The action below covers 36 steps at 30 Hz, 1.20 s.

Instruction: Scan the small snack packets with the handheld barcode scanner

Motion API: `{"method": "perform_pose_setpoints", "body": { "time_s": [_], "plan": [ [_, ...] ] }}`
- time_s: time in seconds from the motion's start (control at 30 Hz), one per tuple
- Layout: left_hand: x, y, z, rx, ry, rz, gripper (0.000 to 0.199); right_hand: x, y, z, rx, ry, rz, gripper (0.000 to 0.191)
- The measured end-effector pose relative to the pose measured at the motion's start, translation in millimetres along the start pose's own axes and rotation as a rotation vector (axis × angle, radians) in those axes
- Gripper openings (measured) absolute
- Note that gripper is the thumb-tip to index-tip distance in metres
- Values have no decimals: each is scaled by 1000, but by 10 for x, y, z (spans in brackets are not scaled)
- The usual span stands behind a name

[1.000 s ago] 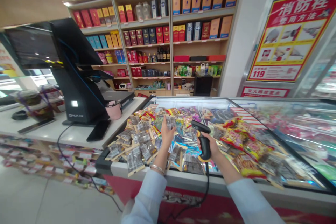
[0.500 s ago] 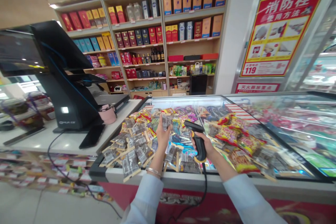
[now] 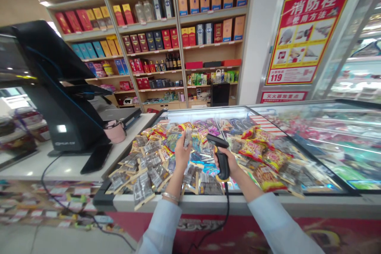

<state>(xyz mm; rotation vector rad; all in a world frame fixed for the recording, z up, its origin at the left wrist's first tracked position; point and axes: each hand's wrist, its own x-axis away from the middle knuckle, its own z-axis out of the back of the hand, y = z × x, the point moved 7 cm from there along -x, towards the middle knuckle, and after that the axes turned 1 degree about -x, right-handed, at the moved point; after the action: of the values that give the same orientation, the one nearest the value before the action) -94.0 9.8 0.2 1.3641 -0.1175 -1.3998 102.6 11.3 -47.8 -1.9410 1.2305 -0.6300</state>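
My left hand (image 3: 182,154) grips a small clear-and-grey snack packet (image 3: 187,138), raised above the freezer's glass top. To its right, my right hand (image 3: 228,162) is wrapped round the handle of a black and yellow barcode scanner (image 3: 218,141), whose head points left toward the packet. A cable hangs from the scanner's base. Grey snack packets (image 3: 143,188) lie spread around and left of my left hand. Red and yellow snack bags (image 3: 276,158) are heaped to the right of the scanner.
On the white counter (image 3: 32,168) at left stand a black checkout terminal (image 3: 64,119), a pink cup (image 3: 115,131) and a dark phone-like slab (image 3: 96,158). Shelves (image 3: 178,49) of boxes and bottles stand behind. A red poster (image 3: 309,35) hangs at right.
The view has shifted slightly to the right. The packet in my left hand has turned more edge-on. The scanner remains in my right hand.
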Motion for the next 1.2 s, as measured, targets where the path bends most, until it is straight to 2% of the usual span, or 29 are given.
{"method": "perform_pose_setpoints", "body": {
  "time_s": [0.27,0.47,0.57,0.63,0.7,0.77,0.87,0.97,1.1,1.2],
  "plan": [
    [-4,-19,-1,14,-10,10,62,-1,-27,-18,-13,-24,32,24],
    [-12,-75,-22,15,-10,21,64,-26,7,9,-20,19,33,29],
    [-44,-49,-79,22,-40,30,67,60,-132,-6,-40,31,63,27],
    [-80,43,-186,37,-91,39,72,171,-335,24,-38,40,104,26],
    [-116,237,-363,72,-160,25,74,321,-613,117,-35,55,155,24],
    [-135,530,-613,139,-233,-23,72,499,-928,294,-43,92,207,23],
    [-110,1017,-1093,296,-330,-84,68,796,-1375,693,-38,189,286,23],
    [-34,1367,-1604,396,-388,-62,63,1103,-1673,1184,-50,320,338,23],
    [121,1521,-2125,320,-455,10,59,1476,-1891,1804,-68,464,491,21],
    [245,1489,-2279,21,-461,-28,55,1648,-1902,2173,-90,529,551,24]
  ]
}}
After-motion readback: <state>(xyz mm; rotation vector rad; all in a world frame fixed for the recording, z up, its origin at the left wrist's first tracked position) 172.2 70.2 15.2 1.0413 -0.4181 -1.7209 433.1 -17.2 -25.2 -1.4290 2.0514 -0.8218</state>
